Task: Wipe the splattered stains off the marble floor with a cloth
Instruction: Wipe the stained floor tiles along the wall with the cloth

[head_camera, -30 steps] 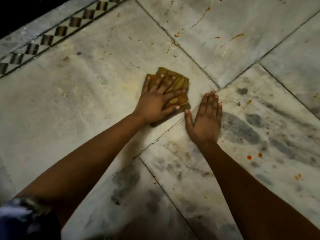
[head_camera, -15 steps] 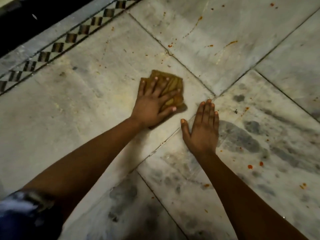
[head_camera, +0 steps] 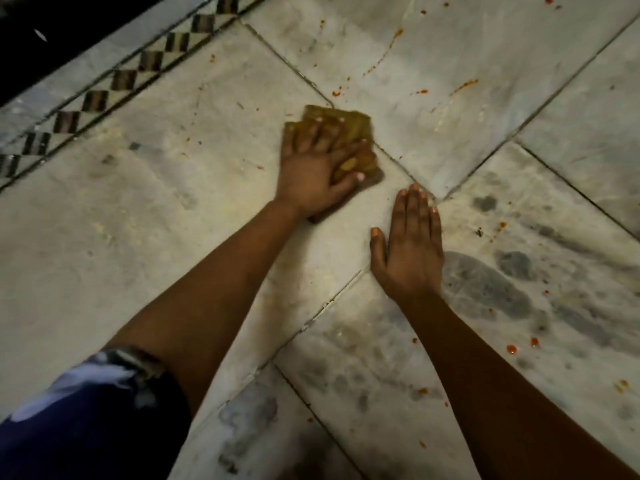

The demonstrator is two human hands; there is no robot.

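Observation:
A folded yellow-brown cloth (head_camera: 358, 128) lies on the pale marble floor (head_camera: 156, 220) near the middle of the view. My left hand (head_camera: 313, 171) presses flat on the cloth with fingers spread, covering most of it. My right hand (head_camera: 410, 247) rests palm down on the bare floor just right of the cloth, fingers together, holding nothing. Orange-red splatter stains (head_camera: 464, 85) dot the slab beyond the cloth, and more red drops (head_camera: 512, 348) sit on the grey-veined slab at the right.
A black-and-white checkered border strip (head_camera: 124, 79) runs diagonally across the upper left, with a dark area beyond it. Dark grout lines cross the slabs. A blue patterned sleeve (head_camera: 86, 417) fills the lower left corner.
My left hand has slid the cloth a little away from me, toward the grout line and the stains beyond it. My right hand has stayed planted on the floor.

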